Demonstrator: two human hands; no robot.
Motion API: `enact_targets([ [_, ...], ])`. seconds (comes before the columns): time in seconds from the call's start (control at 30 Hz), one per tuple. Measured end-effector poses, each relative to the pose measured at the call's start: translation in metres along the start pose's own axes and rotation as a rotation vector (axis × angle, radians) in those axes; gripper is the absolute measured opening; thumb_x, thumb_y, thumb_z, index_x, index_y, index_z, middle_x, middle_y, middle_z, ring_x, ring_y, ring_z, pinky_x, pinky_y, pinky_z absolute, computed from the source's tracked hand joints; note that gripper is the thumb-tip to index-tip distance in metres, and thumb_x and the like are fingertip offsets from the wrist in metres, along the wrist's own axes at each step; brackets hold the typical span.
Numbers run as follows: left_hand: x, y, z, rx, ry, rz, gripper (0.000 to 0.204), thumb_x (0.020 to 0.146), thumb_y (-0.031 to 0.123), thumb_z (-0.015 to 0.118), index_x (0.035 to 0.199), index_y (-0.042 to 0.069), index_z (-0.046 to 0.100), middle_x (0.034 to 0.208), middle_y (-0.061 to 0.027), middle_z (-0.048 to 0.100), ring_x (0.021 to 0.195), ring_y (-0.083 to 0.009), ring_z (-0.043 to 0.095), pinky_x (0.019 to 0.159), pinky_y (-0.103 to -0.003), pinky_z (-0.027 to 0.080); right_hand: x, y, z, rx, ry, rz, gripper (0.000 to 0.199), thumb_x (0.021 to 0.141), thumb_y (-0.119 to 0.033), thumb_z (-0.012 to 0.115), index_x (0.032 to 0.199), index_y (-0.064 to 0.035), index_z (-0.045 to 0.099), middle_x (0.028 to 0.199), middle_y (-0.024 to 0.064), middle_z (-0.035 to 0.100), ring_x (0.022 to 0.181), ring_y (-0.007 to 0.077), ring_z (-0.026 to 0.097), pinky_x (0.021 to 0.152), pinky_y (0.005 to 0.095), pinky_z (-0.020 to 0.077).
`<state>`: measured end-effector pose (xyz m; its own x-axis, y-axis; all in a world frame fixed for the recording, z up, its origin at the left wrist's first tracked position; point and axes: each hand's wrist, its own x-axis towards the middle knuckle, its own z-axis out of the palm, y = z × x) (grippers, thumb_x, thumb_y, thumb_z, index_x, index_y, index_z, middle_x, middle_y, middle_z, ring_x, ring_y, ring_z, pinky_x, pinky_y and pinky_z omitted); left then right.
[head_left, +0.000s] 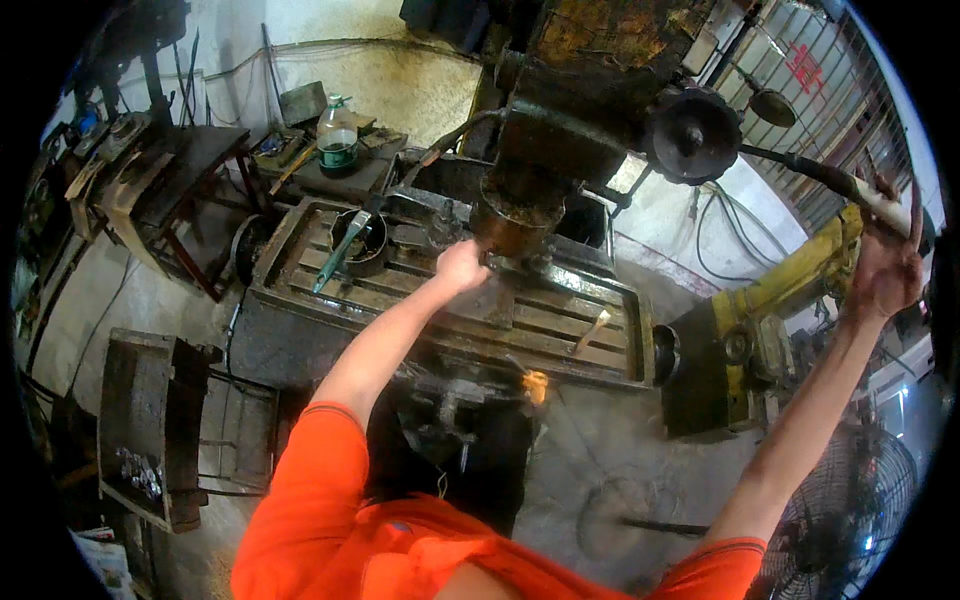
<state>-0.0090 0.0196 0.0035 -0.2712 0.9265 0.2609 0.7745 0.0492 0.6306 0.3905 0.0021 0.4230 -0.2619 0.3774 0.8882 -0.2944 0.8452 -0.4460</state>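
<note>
My left hand is closed right beside the dark, greasy spindle head of a drill or milling machine. What its fingers hold is hidden. Beneath them lies the slotted machine table. Raised at the far right, my right hand grips the pale end of a long lever, which runs out from the machine's round dark hub. On the table's left part stands a round tin, with a green-handled brush resting across it.
A light-handled tool lies on the table's right side. An orange-yellow object sits at the front edge. A plastic bottle stands on a bench behind. At lower left is a metal bin; a fan stands lower right.
</note>
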Motion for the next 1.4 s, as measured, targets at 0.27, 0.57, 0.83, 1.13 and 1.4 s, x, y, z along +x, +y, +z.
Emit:
enact_targets([
  [0.27,0.002,-0.003,0.001,0.019,-0.070,-0.009,0.044,0.065,0.031,0.072,0.089,-0.003,0.058,0.082,-0.0202,0.061,0.081,-0.0356,0.059,0.072,-0.044,0.048,-0.117,0.024,0.014,-0.015,0.003,-0.183,0.029,0.071,-0.032,0.061,0.081,-0.0097,0.046,0.093,0.0111,0.047,0.109,0.0353,0.042,0.104,0.0612,0.0142],
  [0.57,-0.003,0.003,-0.003,-0.035,0.009,0.043,0.043,0.066,0.031,0.072,0.085,-0.004,0.058,0.085,-0.0204,0.062,0.085,-0.0350,0.059,0.074,-0.044,0.048,-0.119,0.018,0.030,-0.154,0.138,-0.159,0.021,0.068,-0.024,0.056,0.076,-0.0086,0.044,0.085,0.0108,0.048,0.104,0.0347,0.046,0.102,0.0549,0.0211],
  [0.83,0.001,0.006,-0.003,0.011,-0.071,-0.034,0.041,0.064,0.032,0.073,0.087,0.001,0.061,0.084,-0.0189,0.062,0.083,-0.0350,0.060,0.072,-0.043,0.048,-0.120,0.013,0.041,-0.234,0.221,-0.159,0.011,0.070,-0.015,0.048,0.074,-0.0081,0.040,0.080,0.0115,0.047,0.096,0.0347,0.048,0.101,0.0626,0.0207],
  [1.13,0.003,-0.007,0.011,0.030,-0.016,-0.047,0.045,0.064,0.034,0.074,0.090,0.001,0.058,0.089,-0.0181,0.061,0.087,-0.0344,0.058,0.073,-0.043,0.047,-0.122,0.016,0.039,-0.216,0.202,-0.156,0.009,0.068,-0.012,0.043,0.077,-0.0085,0.045,0.086,0.0116,0.049,0.103,0.0342,0.047,0.102,0.0567,0.0236],
  [1.4,0.000,0.002,0.004,0.040,-0.044,-0.075,0.042,0.064,0.033,0.074,0.087,0.001,0.058,0.087,-0.0175,0.062,0.085,-0.0341,0.059,0.072,-0.043,0.047,-0.108,0.016,0.027,-0.261,0.162,-0.139,0.019,0.067,-0.020,0.050,0.078,-0.0069,0.041,0.088,0.0124,0.048,0.102,0.0337,0.046,0.101,0.0531,0.0227],
])
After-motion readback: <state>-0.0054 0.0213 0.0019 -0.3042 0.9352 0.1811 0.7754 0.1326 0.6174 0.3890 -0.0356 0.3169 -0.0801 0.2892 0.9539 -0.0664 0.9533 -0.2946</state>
